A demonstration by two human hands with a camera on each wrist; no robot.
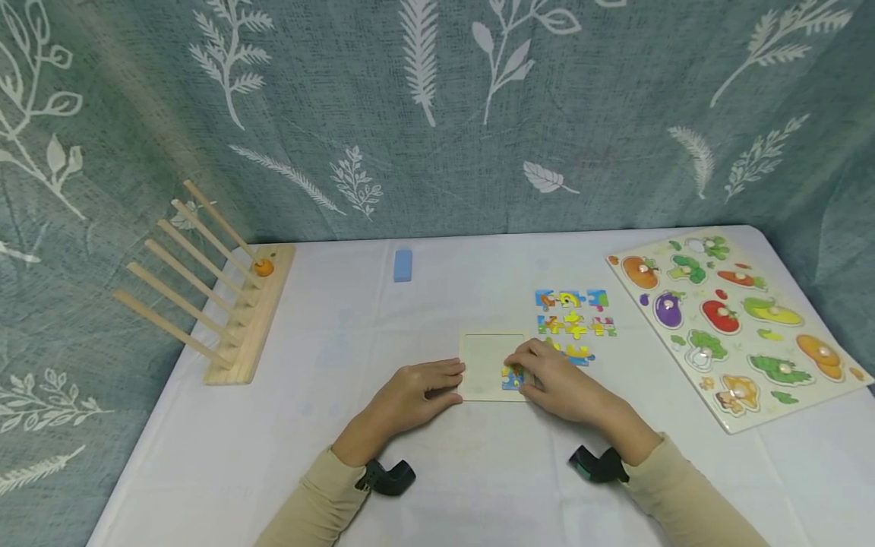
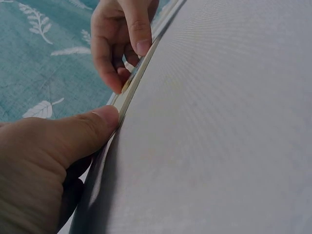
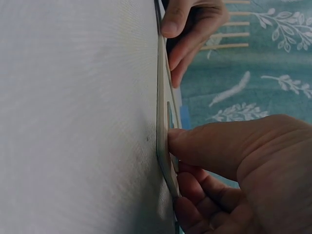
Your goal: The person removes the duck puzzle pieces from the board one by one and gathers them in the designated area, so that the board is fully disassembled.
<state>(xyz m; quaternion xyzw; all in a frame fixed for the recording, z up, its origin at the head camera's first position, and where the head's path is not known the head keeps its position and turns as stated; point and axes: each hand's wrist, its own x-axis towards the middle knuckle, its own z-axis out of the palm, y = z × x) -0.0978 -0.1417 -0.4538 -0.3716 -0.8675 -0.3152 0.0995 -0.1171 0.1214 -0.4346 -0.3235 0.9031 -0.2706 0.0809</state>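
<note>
A pale rectangular puzzle tray (image 1: 482, 368) with a raised border lies on the white table. My left hand (image 1: 427, 389) rests at its left edge, thumb by the lower corner and fairly straight fingers farther up. Over the tray's right side, my right hand (image 1: 557, 380) pinches a colourful jigsaw piece (image 1: 511, 378) between thumb and fingertips, in the lower right part of the tray. In the right wrist view the right thumb (image 3: 187, 140) presses at the tray's border (image 3: 163, 112). Several loose jigsaw pieces (image 1: 574, 327) lie in rows beyond the right hand, which partly covers the nearest row.
A wooden rack (image 1: 232, 353) with several slanting pegs and an orange bead (image 1: 263, 267) stands at the left. Toward the back lies a blue block (image 1: 403, 266). A vegetable peg board (image 1: 745, 327) occupies the right side. Behind the table hangs a leaf-patterned curtain (image 1: 307, 91).
</note>
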